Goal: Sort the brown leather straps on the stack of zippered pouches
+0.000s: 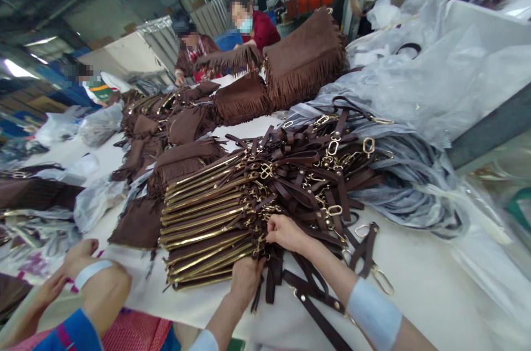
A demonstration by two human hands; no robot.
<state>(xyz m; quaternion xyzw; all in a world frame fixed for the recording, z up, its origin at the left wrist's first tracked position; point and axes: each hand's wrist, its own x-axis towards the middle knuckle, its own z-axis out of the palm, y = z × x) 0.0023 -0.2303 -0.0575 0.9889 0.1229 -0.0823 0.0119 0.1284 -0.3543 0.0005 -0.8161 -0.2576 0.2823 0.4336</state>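
A stack of brown suede bags with gold metal top bars (203, 223) lies on the white table (418, 279) in front of me. My left hand (245, 279) is closed on the near right corner of the stack, by the bottom bags. My right hand (285, 232) is closed in a pinch on the gold clasps and dark brown straps (315, 174) at the bags' ends. The straps fan out to the right in a tangled heap with gold rings and buckles. One loose strap (315, 306) trails under my right forearm toward the table edge.
Another person's arms with a pale wristband (89, 272) rest at the near left edge. More fringed brown bags (305, 60) pile up further back, where several people work. Grey plastic wrapping (418, 79) heaps up on the right, and plastic bags (97, 124) lie at the left.
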